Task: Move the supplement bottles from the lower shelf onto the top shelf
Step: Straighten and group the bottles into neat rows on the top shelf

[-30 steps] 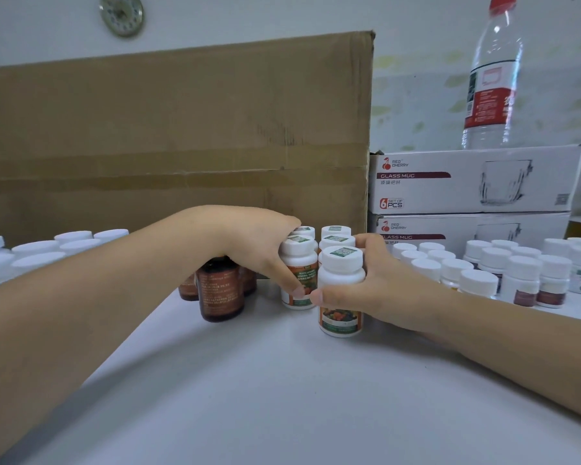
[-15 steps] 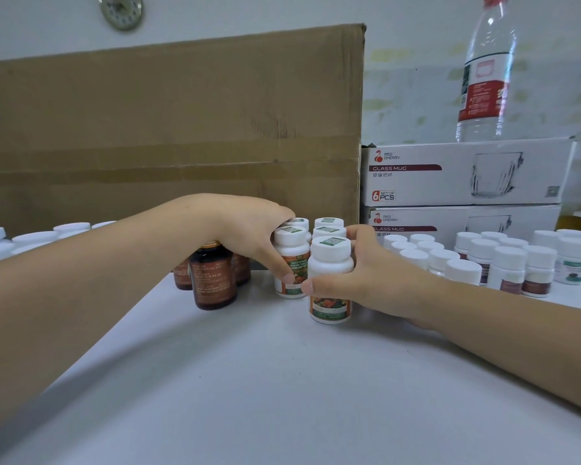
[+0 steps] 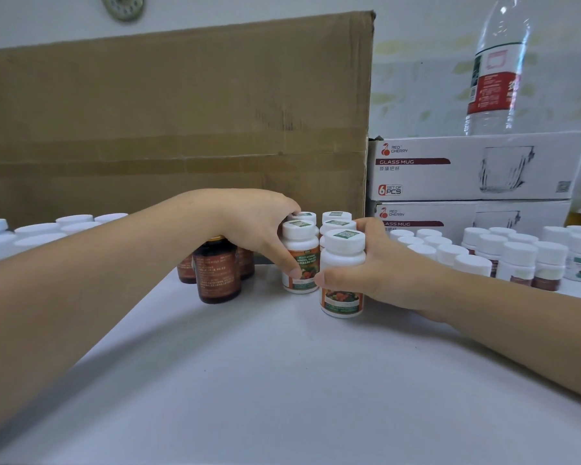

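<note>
Several white supplement bottles with orange-green labels stand in a cluster on the white shelf surface. My right hand wraps around the front bottle, which stands on the surface. My left hand reaches over the amber bottles and holds the neighbouring white bottle, thumb on its label. More white bottles of the cluster stand just behind, partly hidden by my fingers.
A big cardboard box closes off the back. Two stacked glass-mug boxes sit at the right with a water bottle on top. Rows of white-capped bottles stand right and left.
Both hands keep their hold on the two white bottles. The view has shifted slightly; the bottles stay on the surface.
</note>
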Tool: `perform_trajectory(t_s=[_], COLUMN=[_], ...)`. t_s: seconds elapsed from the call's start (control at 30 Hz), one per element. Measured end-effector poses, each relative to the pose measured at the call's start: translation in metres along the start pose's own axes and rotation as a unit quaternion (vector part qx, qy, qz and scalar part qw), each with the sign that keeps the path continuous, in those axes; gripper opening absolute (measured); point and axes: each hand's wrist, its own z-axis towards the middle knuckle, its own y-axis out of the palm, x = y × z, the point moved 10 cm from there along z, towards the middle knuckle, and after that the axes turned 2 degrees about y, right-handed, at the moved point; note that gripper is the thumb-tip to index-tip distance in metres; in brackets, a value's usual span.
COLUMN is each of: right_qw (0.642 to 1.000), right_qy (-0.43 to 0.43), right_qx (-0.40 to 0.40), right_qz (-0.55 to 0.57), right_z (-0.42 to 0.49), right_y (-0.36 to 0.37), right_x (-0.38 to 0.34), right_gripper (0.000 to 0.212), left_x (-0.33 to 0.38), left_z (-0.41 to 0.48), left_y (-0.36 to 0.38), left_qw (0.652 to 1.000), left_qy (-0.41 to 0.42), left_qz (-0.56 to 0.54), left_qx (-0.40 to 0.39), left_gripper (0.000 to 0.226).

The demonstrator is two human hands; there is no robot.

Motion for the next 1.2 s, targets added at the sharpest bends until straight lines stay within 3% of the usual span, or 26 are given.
perform_trajectory(t_s=[0.3, 0.43, 0.63, 0.8, 1.03, 1.2], right_qw=[1.0, 1.0, 1.0, 1.0, 0.996, 0.973], right_qy=[0.011, 0.012, 0.008, 0.005, 0.029, 0.0], right_qx=[0.009, -0.001, 0.004, 0.02, -0.009, -0.067], right_qz=[-0.013, 0.002, 0.016, 0.016, -0.08, -0.223], right_z=[0.001, 0.001, -0.001, -0.007, -0.03, -0.08], right_y=[-0.002, 0.0, 0.0, -0.005, -0.011, -0.014], right_x=[0.002, 0.003, 0.001, -0.009, -0.006, -0.004], right_gripper=[0.1, 0.09, 0.092, 0.102, 0.065, 0.056], left_x=[0.003, 0.003, 0.006, 0.006, 0.002, 0.017], left_z=[-0.002, -0.003, -0.005, -0.014, -0.029, -0.049], left_y=[0.0, 0.001, 0.002, 0.003, -0.017, -0.038], left_qw=[1.0, 1.0, 0.999, 0.996, 0.988, 0.99], left_qy=[-0.002, -0.008, -0.018, -0.053, -0.089, -0.096], left_qz=[0.001, 0.01, 0.029, 0.065, 0.128, 0.105], left_qx=[0.0, -0.002, -0.005, -0.018, -0.02, 0.007], left_gripper=[0.062, 0.06, 0.06, 0.066, 0.099, 0.073])
